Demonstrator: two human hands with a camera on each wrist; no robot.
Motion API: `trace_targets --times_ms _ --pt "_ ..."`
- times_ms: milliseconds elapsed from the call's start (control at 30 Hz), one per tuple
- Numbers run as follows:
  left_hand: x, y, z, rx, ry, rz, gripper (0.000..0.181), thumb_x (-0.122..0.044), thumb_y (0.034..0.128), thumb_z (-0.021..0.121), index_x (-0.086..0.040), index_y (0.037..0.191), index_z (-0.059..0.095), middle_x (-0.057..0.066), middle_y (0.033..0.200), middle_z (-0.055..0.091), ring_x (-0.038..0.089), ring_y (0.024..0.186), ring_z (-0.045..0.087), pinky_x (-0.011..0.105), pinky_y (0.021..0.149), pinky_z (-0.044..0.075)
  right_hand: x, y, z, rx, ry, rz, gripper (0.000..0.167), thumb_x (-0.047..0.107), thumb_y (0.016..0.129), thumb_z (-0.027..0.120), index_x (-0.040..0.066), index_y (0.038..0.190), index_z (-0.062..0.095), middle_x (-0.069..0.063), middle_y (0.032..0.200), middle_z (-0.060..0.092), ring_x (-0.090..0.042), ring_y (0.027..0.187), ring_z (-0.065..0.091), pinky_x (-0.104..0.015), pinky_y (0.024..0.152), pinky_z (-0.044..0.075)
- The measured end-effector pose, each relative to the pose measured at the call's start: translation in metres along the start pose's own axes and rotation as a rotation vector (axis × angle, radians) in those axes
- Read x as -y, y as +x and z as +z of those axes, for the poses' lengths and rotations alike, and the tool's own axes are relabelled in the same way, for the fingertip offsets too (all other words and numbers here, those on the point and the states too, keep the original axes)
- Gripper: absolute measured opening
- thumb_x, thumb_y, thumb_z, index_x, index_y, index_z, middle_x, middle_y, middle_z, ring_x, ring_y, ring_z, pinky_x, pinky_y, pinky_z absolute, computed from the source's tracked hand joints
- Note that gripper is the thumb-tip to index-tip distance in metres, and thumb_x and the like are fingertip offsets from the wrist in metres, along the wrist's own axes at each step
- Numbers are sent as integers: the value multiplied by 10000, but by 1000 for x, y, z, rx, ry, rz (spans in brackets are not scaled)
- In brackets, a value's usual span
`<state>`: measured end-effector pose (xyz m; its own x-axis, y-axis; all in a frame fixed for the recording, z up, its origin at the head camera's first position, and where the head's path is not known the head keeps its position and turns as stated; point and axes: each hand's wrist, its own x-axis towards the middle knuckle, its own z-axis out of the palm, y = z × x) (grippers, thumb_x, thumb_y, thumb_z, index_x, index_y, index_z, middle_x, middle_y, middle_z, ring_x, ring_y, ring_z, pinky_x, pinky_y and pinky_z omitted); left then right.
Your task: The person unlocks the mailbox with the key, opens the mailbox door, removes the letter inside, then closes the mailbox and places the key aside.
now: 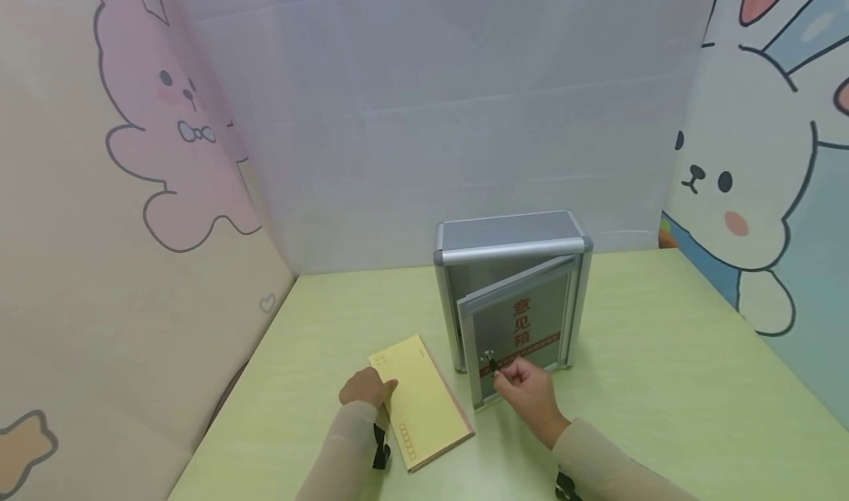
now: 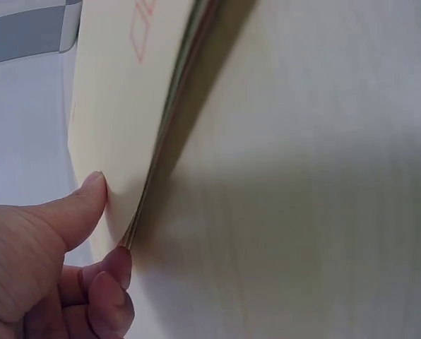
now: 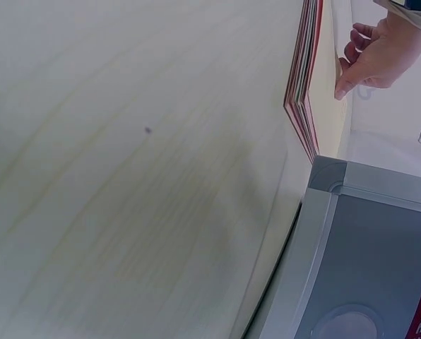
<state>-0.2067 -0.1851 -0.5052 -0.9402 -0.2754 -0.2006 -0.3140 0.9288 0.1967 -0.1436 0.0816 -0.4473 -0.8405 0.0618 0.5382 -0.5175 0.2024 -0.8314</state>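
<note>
A grey metal suggestion box [image 1: 511,232] with silver edges and red lettering stands on the table. Its front door [image 1: 497,324] is swung partly open, hinged on the right. At the door's lower left my right hand [image 1: 529,394] pinches a small black-and-silver thing [image 1: 494,365], seemingly a key at the lock. Left of the box lies a stack of yellow envelopes [image 1: 424,405]. My left hand [image 1: 366,389] pinches the stack's left edge, with the thumb on top and curled fingers below in the left wrist view. The right wrist view does not show the right hand's grip.
The pale green table [image 1: 663,383] extends on both sides of the box. A white cloth wall [image 1: 424,118] rises behind it. Side panels carry a pink rabbit [image 1: 179,191] at left and a white rabbit [image 1: 736,155] at right.
</note>
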Motion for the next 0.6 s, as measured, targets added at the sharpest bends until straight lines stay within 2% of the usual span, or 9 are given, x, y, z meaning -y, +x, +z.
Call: trace_targets --times_ms 200,300,433,600 --pt "4 7 6 28 -32 8 486 -494 888 618 -92 625 541 -6 546 425 116 495 378 253 490 298 -4 -1 1 0 -2 31 193 -172 686 613 -13 622 525 133 546 374 78 493 278 -188 424 294" --pt "4 7 6 16 -25 25 504 -525 887 600 -92 634 546 -6 551 434 113 494 380 254 484 299 -6 0 1 0 -8 40 188 -167 693 614 -15 626 527 121 544 383 80 500 277 -194 430 297" --pt "-1 4 1 -63 7 28 577 -572 889 566 -107 556 486 -24 491 354 104 448 313 253 454 247 -1 1 1 8 -22 32 184 -158 699 612 -14 625 527 113 547 384 71 508 288 -203 435 298" --pt "-23 -1 -13 -195 -27 39 579 -479 922 572 -131 509 365 -34 459 275 108 426 246 267 427 202 5 2 0 10 -33 10 188 -157 700 610 -10 620 524 108 546 381 60 512 300 -201 430 297"
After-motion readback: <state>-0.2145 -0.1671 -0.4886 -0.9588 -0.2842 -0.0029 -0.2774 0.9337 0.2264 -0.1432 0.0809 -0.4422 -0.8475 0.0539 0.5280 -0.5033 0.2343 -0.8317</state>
